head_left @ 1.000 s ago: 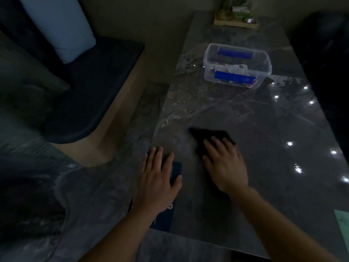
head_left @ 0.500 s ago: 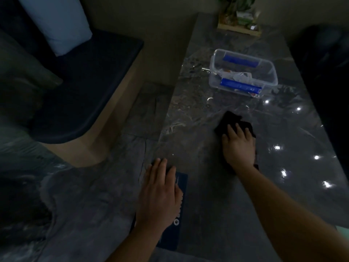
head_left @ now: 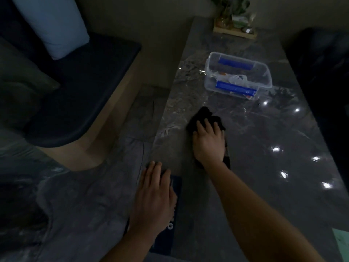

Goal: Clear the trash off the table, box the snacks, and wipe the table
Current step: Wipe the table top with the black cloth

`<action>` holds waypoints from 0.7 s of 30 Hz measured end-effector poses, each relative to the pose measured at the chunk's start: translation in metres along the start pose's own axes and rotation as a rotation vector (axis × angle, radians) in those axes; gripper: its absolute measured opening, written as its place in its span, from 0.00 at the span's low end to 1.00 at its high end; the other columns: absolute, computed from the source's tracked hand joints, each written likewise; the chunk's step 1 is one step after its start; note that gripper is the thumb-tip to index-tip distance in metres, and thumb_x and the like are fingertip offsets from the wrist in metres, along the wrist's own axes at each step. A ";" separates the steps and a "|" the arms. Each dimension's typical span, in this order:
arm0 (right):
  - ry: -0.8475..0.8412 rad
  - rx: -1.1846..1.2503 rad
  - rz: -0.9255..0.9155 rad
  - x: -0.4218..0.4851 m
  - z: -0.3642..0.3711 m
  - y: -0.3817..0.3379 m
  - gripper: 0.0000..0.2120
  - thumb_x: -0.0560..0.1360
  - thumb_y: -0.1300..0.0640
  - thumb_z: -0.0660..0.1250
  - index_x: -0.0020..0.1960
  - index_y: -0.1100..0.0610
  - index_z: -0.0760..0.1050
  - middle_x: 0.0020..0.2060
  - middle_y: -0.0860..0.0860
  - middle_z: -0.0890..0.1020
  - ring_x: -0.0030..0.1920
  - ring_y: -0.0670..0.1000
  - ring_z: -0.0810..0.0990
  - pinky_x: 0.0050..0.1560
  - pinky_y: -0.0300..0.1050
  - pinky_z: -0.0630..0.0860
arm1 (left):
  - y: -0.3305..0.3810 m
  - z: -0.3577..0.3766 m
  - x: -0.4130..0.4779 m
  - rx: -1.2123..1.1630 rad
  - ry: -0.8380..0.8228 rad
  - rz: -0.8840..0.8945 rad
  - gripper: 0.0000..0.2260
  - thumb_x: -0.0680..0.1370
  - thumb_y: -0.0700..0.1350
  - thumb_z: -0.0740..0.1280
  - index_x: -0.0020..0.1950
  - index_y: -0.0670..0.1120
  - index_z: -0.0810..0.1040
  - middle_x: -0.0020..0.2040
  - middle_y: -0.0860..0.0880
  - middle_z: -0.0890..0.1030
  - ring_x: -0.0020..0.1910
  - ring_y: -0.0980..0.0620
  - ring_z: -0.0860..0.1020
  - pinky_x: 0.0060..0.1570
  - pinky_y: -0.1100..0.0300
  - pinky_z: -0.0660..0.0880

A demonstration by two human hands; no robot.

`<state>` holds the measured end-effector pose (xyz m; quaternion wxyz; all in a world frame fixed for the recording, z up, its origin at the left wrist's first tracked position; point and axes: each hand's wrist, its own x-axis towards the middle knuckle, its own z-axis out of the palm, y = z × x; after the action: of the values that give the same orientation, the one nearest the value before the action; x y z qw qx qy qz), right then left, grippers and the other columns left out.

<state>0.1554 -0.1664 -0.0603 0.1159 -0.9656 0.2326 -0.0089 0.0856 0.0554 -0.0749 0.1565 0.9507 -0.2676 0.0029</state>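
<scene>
The long dark marble table [head_left: 264,140] fills the right half of your view, with its near end and right edge cut off, and bright light spots glare off its right side. To its left stands a bench [head_left: 79,95] with a dark seat pad, and a pale blue pillow [head_left: 52,25] is propped at the bench's far end, its top out of frame. A dark shape at the far right is too dim to make out. Toward the far end of the table sits the clear plastic box [head_left: 207,76], without a lid, holding two long blue packs [head_left: 236,89] and some pale wrappers that you cannot read in this light. Your right hand [head_left: 209,142] lies flat with its fingers spread and nearly straight, pressing on the black cloth [head_left: 204,115] in the middle of the table, on the near side of the box. Much of the cloth is hidden under your palm. Your left hand [head_left: 154,197] rests palm down, fingers straight, on a flat dark blue item [head_left: 176,186] at the table's near left edge. It covers most of that item, so you cannot tell what it is. A wooden tray [head_left: 234,33] of blurred greenery stands at the far end, and a pale green sheet [head_left: 341,241] is cut off at the near right corner.
</scene>
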 end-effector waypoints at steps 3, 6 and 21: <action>-0.004 -0.027 -0.423 -0.064 0.025 -0.022 0.23 0.83 0.44 0.51 0.76 0.46 0.65 0.78 0.50 0.66 0.78 0.59 0.60 0.77 0.61 0.55 | 0.000 -0.001 -0.004 -0.017 -0.013 -0.001 0.19 0.79 0.48 0.62 0.68 0.42 0.74 0.73 0.39 0.70 0.75 0.40 0.65 0.71 0.44 0.68; -0.013 -0.026 -0.530 -0.073 0.014 0.028 0.21 0.83 0.45 0.56 0.74 0.45 0.68 0.75 0.48 0.70 0.76 0.57 0.64 0.76 0.55 0.59 | -0.001 -0.001 -0.003 -0.026 -0.005 -0.003 0.19 0.78 0.46 0.65 0.68 0.42 0.75 0.74 0.40 0.70 0.75 0.41 0.64 0.71 0.45 0.68; -0.017 0.410 0.065 -0.045 -0.072 0.096 0.19 0.78 0.38 0.62 0.63 0.46 0.76 0.67 0.55 0.75 0.63 0.59 0.77 0.62 0.53 0.74 | 0.004 0.001 -0.002 -0.061 -0.019 -0.043 0.20 0.81 0.46 0.61 0.72 0.42 0.71 0.76 0.41 0.65 0.78 0.43 0.59 0.75 0.48 0.61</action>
<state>0.0673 -0.2453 -0.0110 0.3125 -0.9138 0.2558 -0.0440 0.0815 0.0533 -0.0751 0.1827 0.9511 -0.2486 -0.0176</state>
